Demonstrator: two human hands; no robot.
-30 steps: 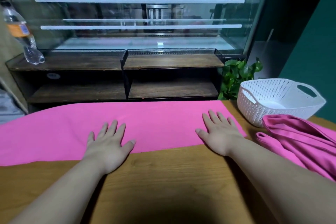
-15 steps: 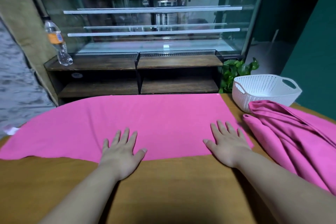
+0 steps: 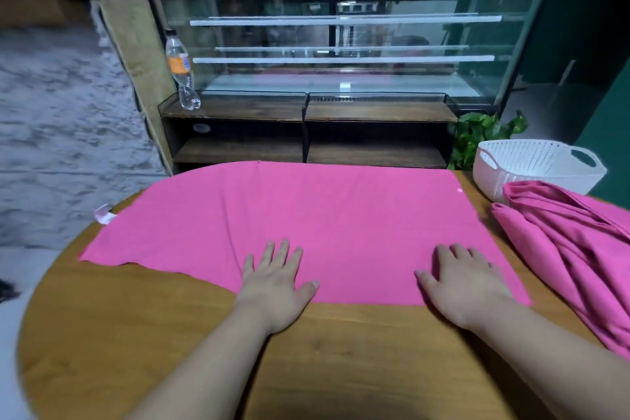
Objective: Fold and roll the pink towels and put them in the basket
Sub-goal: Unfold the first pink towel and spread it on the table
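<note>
Both hands lie flat on a pink towel spread across a wooden table.

Nearest the camera, the left hand (image 3: 274, 286) and the right hand (image 3: 465, 286) rest palm-down on the near edge of the spread pink towel (image 3: 324, 215), fingers straight and slightly splayed, gripping nothing. The towel lies flat on the wooden table (image 3: 324, 361), a faint crease running up from the left hand. To the right, a bunched pink towel (image 3: 576, 242) lies heaped, touching the white basket (image 3: 535, 165) behind it. Farther back stand a green plant (image 3: 480, 133), a dark shelf (image 3: 306, 128) bearing a plastic bottle (image 3: 180, 70), and a glass display case (image 3: 344, 34).
</note>
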